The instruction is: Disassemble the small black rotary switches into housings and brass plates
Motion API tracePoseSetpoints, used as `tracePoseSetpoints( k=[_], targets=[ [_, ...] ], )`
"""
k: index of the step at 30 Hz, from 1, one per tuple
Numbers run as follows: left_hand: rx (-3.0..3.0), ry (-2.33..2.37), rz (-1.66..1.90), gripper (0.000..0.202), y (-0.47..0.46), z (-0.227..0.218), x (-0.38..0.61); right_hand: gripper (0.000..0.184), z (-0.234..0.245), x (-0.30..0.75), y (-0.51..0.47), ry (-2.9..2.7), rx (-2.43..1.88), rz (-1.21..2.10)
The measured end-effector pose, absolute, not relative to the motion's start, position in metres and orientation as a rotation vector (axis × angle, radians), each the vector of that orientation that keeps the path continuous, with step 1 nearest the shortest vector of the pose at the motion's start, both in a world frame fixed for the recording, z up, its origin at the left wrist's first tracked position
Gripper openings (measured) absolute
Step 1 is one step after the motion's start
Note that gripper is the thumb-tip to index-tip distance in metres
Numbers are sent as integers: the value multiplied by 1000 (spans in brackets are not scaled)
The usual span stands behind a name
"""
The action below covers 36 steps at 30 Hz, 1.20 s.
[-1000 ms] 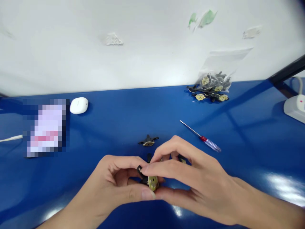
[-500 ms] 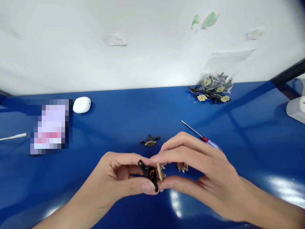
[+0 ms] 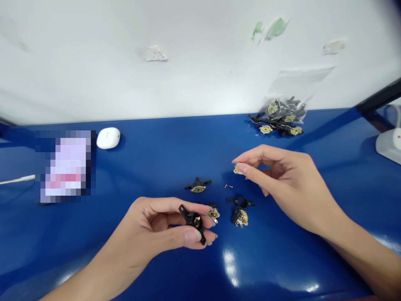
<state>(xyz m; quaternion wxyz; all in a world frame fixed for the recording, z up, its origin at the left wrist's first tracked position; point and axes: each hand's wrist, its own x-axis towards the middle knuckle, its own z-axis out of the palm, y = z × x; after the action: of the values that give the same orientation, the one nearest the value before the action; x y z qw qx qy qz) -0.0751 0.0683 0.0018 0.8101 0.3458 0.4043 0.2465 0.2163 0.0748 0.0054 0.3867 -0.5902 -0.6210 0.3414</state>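
Observation:
My left hand [image 3: 156, 230] is closed around a black plastic housing [image 3: 191, 221] with mounting ears and copper-coloured metal inside. Up and to the right, my right hand [image 3: 282, 179] pinches a small brass-coloured plate [image 3: 237, 170], mostly hidden by the fingertips. Two tiny screws [image 3: 228, 186] lie just below that plate. Beneath them are a black bracket [image 3: 241, 202] and an opened brass-and-black part [image 3: 240, 217]. Another brass part [image 3: 213, 214] shows behind my left fingertips. An assembled black piece with a pale plate [image 3: 198, 185] rests above my left hand.
Several similar parts [image 3: 278, 125] lie by the wall, some in a clear plastic bag [image 3: 288, 108]. On the left are a blurred-out phone [image 3: 67, 167], a white cable [image 3: 17, 179] and a white earbud case [image 3: 108, 138]. A white device [image 3: 390, 144] stands at the right edge.
My right hand has moved up and right, taking the brass plate away from the black housing. Screws and the bracket have come into view; the screwdriver is now hidden behind my right hand.

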Motion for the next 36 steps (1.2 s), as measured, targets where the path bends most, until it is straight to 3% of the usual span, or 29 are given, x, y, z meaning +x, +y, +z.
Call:
tracePoseSetpoints(
  k=[9,22,36],
  targets=[
    [750,870,535,24,68,2,-77,10,0,219,75,-1595,-1573,921],
    [744,862,534,23,70,2,-75,8,-8,216,77,-1953,-1599,540],
    [758,886,528,24,70,3,-74,5,-7,211,77,-1977,-1597,607]
  ],
)
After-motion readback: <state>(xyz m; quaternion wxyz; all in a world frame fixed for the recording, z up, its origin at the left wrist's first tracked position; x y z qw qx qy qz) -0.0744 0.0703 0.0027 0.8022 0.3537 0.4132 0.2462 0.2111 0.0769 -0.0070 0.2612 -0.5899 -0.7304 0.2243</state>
